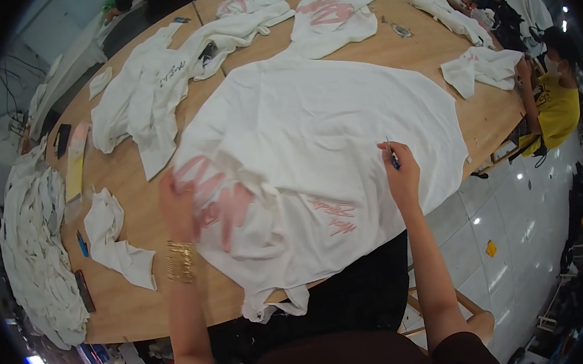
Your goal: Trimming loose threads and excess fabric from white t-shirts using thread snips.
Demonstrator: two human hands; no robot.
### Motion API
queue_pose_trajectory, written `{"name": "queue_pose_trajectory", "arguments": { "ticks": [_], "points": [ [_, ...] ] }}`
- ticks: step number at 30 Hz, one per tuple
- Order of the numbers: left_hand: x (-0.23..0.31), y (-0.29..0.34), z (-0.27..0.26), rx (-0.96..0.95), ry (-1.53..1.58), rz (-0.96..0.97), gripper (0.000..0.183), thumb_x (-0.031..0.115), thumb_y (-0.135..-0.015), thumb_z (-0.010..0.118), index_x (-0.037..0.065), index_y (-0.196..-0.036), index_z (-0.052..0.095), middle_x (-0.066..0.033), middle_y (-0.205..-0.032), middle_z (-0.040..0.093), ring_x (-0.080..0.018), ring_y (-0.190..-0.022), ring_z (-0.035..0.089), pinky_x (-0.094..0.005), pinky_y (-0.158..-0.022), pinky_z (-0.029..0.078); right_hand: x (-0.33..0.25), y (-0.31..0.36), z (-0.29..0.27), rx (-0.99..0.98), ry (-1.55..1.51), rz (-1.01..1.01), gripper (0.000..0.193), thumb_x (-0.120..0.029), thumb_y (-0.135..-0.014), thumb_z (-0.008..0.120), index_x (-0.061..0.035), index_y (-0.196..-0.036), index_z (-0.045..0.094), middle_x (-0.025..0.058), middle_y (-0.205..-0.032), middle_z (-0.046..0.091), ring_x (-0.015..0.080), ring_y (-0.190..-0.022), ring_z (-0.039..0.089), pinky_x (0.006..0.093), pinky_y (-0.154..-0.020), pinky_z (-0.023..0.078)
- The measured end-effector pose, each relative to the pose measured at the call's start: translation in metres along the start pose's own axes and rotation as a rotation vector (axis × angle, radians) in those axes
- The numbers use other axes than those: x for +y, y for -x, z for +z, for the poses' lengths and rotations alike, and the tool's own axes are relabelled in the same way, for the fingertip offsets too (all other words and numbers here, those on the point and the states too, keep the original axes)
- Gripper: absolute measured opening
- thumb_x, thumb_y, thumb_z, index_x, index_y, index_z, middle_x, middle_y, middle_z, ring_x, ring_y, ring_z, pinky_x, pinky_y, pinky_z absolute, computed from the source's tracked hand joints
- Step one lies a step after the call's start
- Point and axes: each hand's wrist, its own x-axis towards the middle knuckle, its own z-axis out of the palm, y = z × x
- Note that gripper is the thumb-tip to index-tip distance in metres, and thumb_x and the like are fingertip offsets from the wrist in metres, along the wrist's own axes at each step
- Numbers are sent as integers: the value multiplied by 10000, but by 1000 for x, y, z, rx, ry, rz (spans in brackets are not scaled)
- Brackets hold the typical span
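A large white garment [341, 116] with pink printing is spread on the wooden table in front of me, its lower edge bunched and hanging over the near rim. My left hand [178, 199] is at the garment's left side, against the pink lettering; motion smears its fingers, so I cannot tell whether they grip the cloth. A gold bracelet [180, 261] circles that wrist. Over the right part of the garment, my right hand [403, 171] is closed around small thread snips [394, 159] with a dark blue handle, a thin metal tip pointing away from me.
More white garments [137, 91] lie across the far side of the wooden table [134, 311]. A tall pile of white cloth [40, 250] lines the left edge, near a blue pen [82, 243] and a small white piece [114, 237]. A person in yellow [556, 110] handles white cloth at the right.
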Motion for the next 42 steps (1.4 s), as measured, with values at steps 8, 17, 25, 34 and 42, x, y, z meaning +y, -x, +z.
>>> {"name": "queue_pose_trajectory", "arguments": {
  "ticks": [8, 17, 25, 34, 42],
  "points": [
    [114, 113, 74, -1093, -215, 752, 474, 66, -789, 589, 87, -1244, 458, -149, -1316, 402, -320, -1134, 438, -386, -958, 345, -81, -2, 11, -318, -459, 387, 176, -158, -884, 528, -29, -967, 614, 8, -831, 628, 28, -586, 395, 194, -536, 349],
    [0, 43, 16, 7, -369, 111, 363, 115, -779, 632, 72, -1126, 536, -118, -1095, 552, -204, -944, 545, -304, -757, 453, -83, 28, -9, -338, -191, 249, 185, -116, -830, 586, -31, -993, 607, 44, -881, 629, 70, -685, 536, 212, -611, 421],
    [110, -5, 23, -456, -188, 336, 251, 92, -780, 622, 7, -1012, 581, -75, -833, 640, -130, -754, 573, -263, -706, 451, -148, 15, -11, -570, -422, 171, 386, -49, -741, 660, -67, -1108, 541, 17, -773, 573, 61, -762, 535, 204, -663, 413],
    [185, 8, 68, -451, 323, 409, 449, 244, -742, 707, 41, -1090, 510, -62, -1069, 543, -169, -1042, 493, -313, -857, 407, -226, -61, -33, -256, -887, -59, 136, -158, -835, 582, -51, -752, 571, 61, -631, 624, 6, -394, 273, 181, -381, 203],
    [142, 11, 61, -728, 170, 125, 355, 198, -740, 702, 1, -1002, 565, -22, -891, 601, -89, -819, 545, -242, -766, 438, -236, -104, -107, -194, -968, -213, 230, -180, -895, 487, 3, -761, 528, 122, -718, 615, 51, -354, 266, 203, -361, 209]
  ]
}}
